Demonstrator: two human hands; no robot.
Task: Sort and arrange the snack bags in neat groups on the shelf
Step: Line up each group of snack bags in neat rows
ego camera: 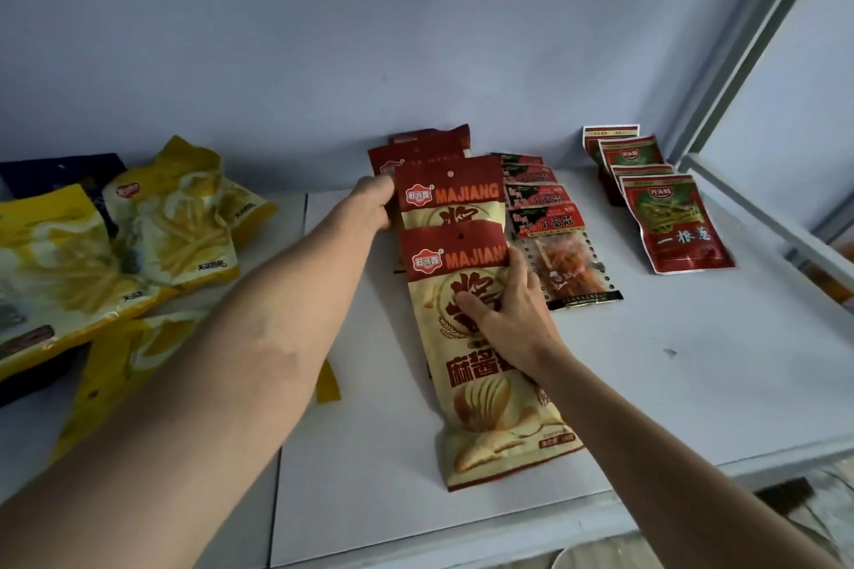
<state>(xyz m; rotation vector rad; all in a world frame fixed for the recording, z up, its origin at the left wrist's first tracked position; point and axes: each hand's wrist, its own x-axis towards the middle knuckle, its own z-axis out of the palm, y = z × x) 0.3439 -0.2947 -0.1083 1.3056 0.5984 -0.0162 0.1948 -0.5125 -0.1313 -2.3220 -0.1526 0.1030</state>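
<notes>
A row of long beige-and-red MAJIANG bags runs down the middle of the white shelf (693, 360), overlapping one another. My right hand (508, 314) lies flat on the front MAJIANG bag (490, 407), fingers spread over its print. My left hand (374, 203) grips the left edge of the second MAJIANG bag (450, 194), farther back. To the right lies a row of small red-and-black snack packs (554, 226). Beyond them is a row of red-and-green pouches (679, 226).
Several yellow fries bags (175, 222) lie in a loose heap on the left side of the shelf, one hanging toward the front. A blue wall closes the back. A grey metal frame post (748, 55) and rail bound the shelf on the right.
</notes>
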